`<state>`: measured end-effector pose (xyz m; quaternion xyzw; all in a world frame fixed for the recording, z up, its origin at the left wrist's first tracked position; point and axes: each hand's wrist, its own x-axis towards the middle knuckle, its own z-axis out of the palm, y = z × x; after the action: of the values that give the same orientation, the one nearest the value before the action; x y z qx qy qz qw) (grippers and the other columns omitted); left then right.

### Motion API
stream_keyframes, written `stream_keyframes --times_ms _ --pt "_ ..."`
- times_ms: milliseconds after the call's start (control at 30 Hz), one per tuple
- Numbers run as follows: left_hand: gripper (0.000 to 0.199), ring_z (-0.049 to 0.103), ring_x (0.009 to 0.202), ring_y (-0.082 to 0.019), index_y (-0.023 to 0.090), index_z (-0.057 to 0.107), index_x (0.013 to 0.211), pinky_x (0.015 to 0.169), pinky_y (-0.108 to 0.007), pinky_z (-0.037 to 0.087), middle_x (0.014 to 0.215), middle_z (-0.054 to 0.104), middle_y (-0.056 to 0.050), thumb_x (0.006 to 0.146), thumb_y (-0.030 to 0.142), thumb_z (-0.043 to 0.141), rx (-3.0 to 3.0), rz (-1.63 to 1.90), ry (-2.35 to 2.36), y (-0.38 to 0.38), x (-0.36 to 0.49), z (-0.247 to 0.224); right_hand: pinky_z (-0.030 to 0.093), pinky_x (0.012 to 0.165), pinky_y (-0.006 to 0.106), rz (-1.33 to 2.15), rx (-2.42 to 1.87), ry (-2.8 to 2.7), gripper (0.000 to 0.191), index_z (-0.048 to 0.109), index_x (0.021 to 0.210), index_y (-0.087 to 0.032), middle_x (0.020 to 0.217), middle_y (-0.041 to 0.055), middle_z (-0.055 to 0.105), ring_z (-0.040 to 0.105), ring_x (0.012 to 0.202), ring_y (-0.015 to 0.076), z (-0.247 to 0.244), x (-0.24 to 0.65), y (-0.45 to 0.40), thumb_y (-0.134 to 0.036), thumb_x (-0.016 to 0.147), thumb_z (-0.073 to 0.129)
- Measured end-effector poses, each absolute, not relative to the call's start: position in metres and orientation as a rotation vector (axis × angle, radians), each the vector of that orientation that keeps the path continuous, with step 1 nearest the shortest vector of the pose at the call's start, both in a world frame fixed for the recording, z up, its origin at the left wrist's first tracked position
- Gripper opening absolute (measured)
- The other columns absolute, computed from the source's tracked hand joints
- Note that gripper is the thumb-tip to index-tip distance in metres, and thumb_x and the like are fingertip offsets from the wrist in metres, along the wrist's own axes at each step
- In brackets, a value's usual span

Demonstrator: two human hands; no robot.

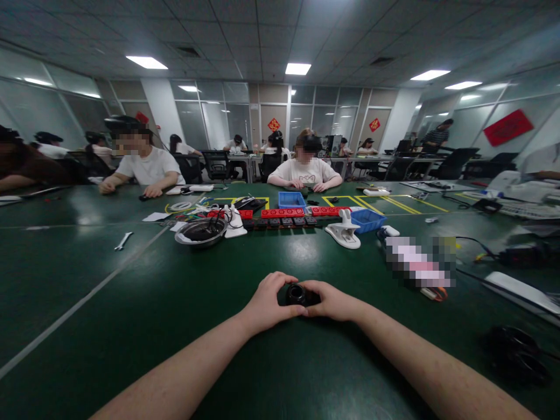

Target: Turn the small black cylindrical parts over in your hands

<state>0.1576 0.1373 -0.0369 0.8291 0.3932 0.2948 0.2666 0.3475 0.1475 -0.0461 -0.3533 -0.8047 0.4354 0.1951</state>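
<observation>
Item: one black ring-shaped piece (296, 294), glossy, with a round opening facing up, on or just above the green tabletop (196, 315) in front of the wearer. Left hand (265, 300): grasping, fingers arched over the far side of the piece, thumb along its near side. Right hand (332, 300): grasping, fingers and thumb curved around the right side, the two thumbs meeting or nearly so at the near edge. Handling, by judgement: light and stiff, probably hard plastic, smooth enough to turn or slip under a loose fingertip, not notably fragile; best held by the outer wall from opposite sides, with fingertips out of the opening. The piece is small and dark and partly covered by the hands, so its lower part and exact material cannot be told. Also listed, beyond the hands: a metal bowl (180, 238) holding dark items, a white clip-like stand (343, 233), a blue bin (367, 221) beside that stand, and, to the left, a wrench (123, 241). Across the table: a person in a white shirt (305, 171).
</observation>
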Motion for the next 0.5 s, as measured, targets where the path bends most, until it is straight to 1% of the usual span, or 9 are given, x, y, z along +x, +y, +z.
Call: stream_keyframes --times_ms 167,333,433,500 --pt "0.035 0.047 0.09 -0.02 0.024 0.054 0.097 0.08 -0.032 0.037 0.092 0.053 -0.001 0.064 0.034 0.063 2.239 0.734 1.044 0.1383 0.1562 -0.0358 0.039 0.065 0.025 1.24 -0.993 -2.236 0.035 0.053 0.099 -0.014 0.084 0.0008 0.056 0.05 0.073 0.0141 -0.0474 0.3486 0.1498 -0.021 0.065 0.06" --pt "0.038 0.049 0.081 -0.017 0.024 0.054 0.1 0.069 -0.027 0.04 0.087 0.051 -0.001 0.064 0.033 0.063 2.201 0.643 0.997 0.142 0.1542 -0.0364 0.039 0.06 0.023 1.22 -1.017 -2.256 0.032 0.055 0.093 -0.014 0.078 -0.0004 0.055 0.049 0.069 0.0133 -0.0502 0.3486 0.1506 -0.023 0.063 0.063" --pt "0.039 0.048 0.074 -0.015 0.024 0.055 0.099 0.063 -0.024 0.039 0.084 0.05 0.0 0.062 0.033 0.065 2.193 0.609 0.978 0.1435 0.154 -0.0373 0.038 0.061 0.023 1.187 -1.009 -2.278 0.027 0.056 0.086 -0.014 0.076 -0.0008 0.053 0.049 0.07 0.0135 -0.0494 0.3484 0.15 -0.023 0.062 0.064" --pt "0.039 0.048 0.072 -0.015 0.024 0.055 0.099 0.061 -0.023 0.038 0.083 0.05 0.0 0.062 0.033 0.065 2.186 0.62 0.979 0.1434 0.1545 -0.0377 0.038 0.061 0.023 1.181 -1.017 -2.275 0.027 0.055 0.085 -0.015 0.077 -0.001 0.053 0.049 0.071 0.0134 -0.0488 0.3483 0.1495 -0.022 0.061 0.065"
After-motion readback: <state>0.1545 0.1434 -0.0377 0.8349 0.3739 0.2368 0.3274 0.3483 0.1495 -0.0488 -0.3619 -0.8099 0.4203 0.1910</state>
